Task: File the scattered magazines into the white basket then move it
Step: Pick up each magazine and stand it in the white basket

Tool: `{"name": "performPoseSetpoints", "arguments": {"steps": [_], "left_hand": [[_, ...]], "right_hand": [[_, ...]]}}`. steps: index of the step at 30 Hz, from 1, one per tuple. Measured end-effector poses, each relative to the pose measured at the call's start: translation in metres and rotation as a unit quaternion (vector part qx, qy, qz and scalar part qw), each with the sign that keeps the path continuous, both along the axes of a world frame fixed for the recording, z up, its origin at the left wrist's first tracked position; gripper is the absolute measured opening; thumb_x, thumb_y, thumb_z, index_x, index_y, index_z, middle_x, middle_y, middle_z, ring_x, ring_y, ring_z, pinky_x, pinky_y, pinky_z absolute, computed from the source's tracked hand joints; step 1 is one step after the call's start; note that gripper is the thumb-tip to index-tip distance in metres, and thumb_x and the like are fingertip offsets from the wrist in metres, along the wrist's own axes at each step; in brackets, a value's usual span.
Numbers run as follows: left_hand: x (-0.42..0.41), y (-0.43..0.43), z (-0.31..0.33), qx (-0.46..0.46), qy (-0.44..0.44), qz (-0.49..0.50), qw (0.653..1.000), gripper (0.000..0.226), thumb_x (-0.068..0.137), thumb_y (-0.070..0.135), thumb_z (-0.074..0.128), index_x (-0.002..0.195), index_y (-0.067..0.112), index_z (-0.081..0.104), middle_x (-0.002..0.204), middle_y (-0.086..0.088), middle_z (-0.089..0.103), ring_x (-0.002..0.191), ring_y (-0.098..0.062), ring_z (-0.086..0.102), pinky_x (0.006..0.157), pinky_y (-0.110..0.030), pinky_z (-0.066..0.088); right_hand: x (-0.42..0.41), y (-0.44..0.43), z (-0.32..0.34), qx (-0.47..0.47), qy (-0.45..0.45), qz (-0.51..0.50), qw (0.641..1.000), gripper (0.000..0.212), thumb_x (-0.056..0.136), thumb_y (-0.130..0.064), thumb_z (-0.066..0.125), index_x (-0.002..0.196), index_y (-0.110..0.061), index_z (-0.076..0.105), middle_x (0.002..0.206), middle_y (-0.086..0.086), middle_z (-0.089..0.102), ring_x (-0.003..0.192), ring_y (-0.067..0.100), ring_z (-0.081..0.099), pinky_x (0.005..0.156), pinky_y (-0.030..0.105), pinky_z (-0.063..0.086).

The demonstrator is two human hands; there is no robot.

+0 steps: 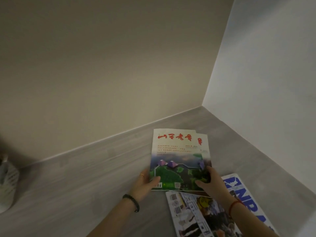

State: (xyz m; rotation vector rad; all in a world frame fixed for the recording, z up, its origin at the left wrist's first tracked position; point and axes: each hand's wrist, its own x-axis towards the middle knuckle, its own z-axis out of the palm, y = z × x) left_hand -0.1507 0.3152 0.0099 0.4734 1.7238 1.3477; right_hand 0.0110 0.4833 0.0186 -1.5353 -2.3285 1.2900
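Note:
Both hands hold two stacked magazines (177, 156) with red title lettering and a green landscape cover, lifted slightly off the grey floor. My left hand (145, 183) grips their lower left corner, thumb on the cover. My right hand (209, 181) grips their lower right edge. Under my right forearm a magazine with a yellow and white cover (189, 212) lies flat, and beside it one with big blue letters (246, 195). The white basket (7, 183) shows only partly, blurred, at the far left edge.
The grey floor (85, 185) meets a beige wall (102, 74) behind and a white wall (265, 74) on the right, forming a corner just beyond the magazines.

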Motion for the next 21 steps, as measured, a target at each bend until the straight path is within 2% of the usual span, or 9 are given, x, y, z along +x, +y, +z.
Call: {"name": "performPoseSetpoints", "arguments": {"steps": [2, 4, 7, 9, 10, 13, 16, 17, 21], "left_hand": [[-0.005, 0.007, -0.004, -0.015, -0.004, 0.023, 1.0, 0.023, 0.086, 0.006, 0.055, 0.107, 0.014, 0.053, 0.094, 0.001, 0.065, 0.074, -0.004, 0.067, 0.06, -0.013, 0.054], [-0.01, 0.012, -0.006, -0.038, -0.003, 0.023, 0.999, 0.028, 0.089, 0.009, 0.051, 0.117, 0.003, 0.051, 0.106, -0.014, 0.066, 0.084, -0.018, 0.066, 0.071, -0.022, 0.055], [-0.016, 0.015, -0.009, -0.073, 0.014, 0.078, 0.994, 0.021, 0.09, 0.007, 0.049, 0.109, -0.001, 0.053, 0.112, -0.024, 0.062, 0.096, -0.034, 0.062, 0.08, -0.04, 0.053], [-0.018, 0.016, -0.007, -0.079, 0.034, 0.088, 0.992, 0.009, 0.09, 0.006, 0.048, 0.096, 0.012, 0.052, 0.11, -0.023, 0.061, 0.092, -0.033, 0.061, 0.077, -0.042, 0.054], [-0.019, 0.015, -0.005, -0.072, 0.036, 0.078, 0.994, 0.013, 0.091, 0.005, 0.046, 0.094, 0.017, 0.048, 0.109, -0.02, 0.061, 0.088, -0.03, 0.061, 0.07, -0.04, 0.056], [-0.022, 0.008, -0.002, -0.025, -0.012, 0.05, 0.998, 0.025, 0.092, 0.003, 0.041, 0.105, 0.024, 0.041, 0.1, -0.003, 0.06, 0.077, -0.021, 0.065, 0.049, -0.033, 0.058], [-0.027, -0.011, 0.0, 0.017, -0.029, 0.049, 0.998, 0.03, 0.092, 0.002, 0.042, 0.107, 0.028, 0.043, 0.097, 0.003, 0.06, 0.066, -0.011, 0.068, 0.044, -0.03, 0.057], [-0.029, -0.02, 0.0, 0.028, -0.037, 0.051, 0.998, 0.029, 0.091, 0.002, 0.043, 0.107, 0.027, 0.045, 0.098, 0.002, 0.061, 0.065, -0.01, 0.069, 0.044, -0.03, 0.057], [-0.034, -0.064, 0.001, 0.069, -0.068, 0.044, 0.994, 0.032, 0.088, 0.0, 0.047, 0.11, 0.024, 0.047, 0.095, 0.004, 0.07, 0.071, -0.014, 0.071, 0.048, -0.029, 0.057]], "right_hand": [[-0.007, 0.007, -0.004, 0.005, 0.007, 0.013, 1.0, 0.057, 0.078, -0.018, 0.067, 0.128, -0.014, 0.039, 0.125, 0.008, 0.053, 0.111, 0.023, 0.053, 0.09, 0.035, 0.049], [-0.012, 0.013, -0.007, 0.017, 0.022, 0.008, 1.0, 0.05, 0.079, -0.014, 0.065, 0.123, -0.015, 0.042, 0.124, 0.008, 0.054, 0.103, 0.02, 0.053, 0.08, 0.028, 0.049], [-0.018, 0.022, -0.01, -0.026, 0.065, -0.03, 0.997, 0.042, 0.078, -0.009, 0.066, 0.117, -0.011, 0.049, 0.117, 0.011, 0.06, 0.093, 0.018, 0.053, 0.076, 0.027, 0.045], [-0.021, 0.027, -0.011, -0.065, 0.071, -0.047, 0.994, 0.042, 0.078, -0.009, 0.066, 0.118, -0.007, 0.052, 0.115, 0.014, 0.062, 0.093, 0.021, 0.055, 0.078, 0.029, 0.045], [-0.023, 0.028, -0.012, -0.071, 0.06, -0.046, 0.995, 0.042, 0.079, -0.01, 0.066, 0.119, -0.005, 0.053, 0.113, 0.014, 0.062, 0.094, 0.023, 0.056, 0.078, 0.029, 0.045], [-0.026, 0.029, -0.011, -0.079, 0.028, -0.04, 0.996, 0.034, 0.084, -0.018, 0.061, 0.115, -0.004, 0.058, 0.1, 0.01, 0.06, 0.091, 0.027, 0.056, 0.076, 0.031, 0.044], [-0.03, 0.023, -0.003, -0.089, 0.041, -0.052, 0.994, 0.025, 0.089, -0.026, 0.054, 0.083, -0.004, 0.065, 0.078, 0.013, 0.063, 0.081, 0.035, 0.059, 0.065, 0.031, 0.044], [-0.033, 0.019, 0.001, -0.092, 0.066, -0.06, 0.992, 0.025, 0.09, -0.027, 0.052, 0.08, -0.006, 0.062, 0.072, 0.012, 0.061, 0.072, 0.033, 0.058, 0.059, 0.029, 0.043], [-0.053, -0.008, 0.025, -0.122, 0.188, -0.097, 0.97, 0.019, 0.091, -0.024, 0.05, 0.104, -0.011, 0.048, 0.083, 0.013, 0.059, 0.045, 0.018, 0.045, 0.039, 0.025, 0.04]]}}
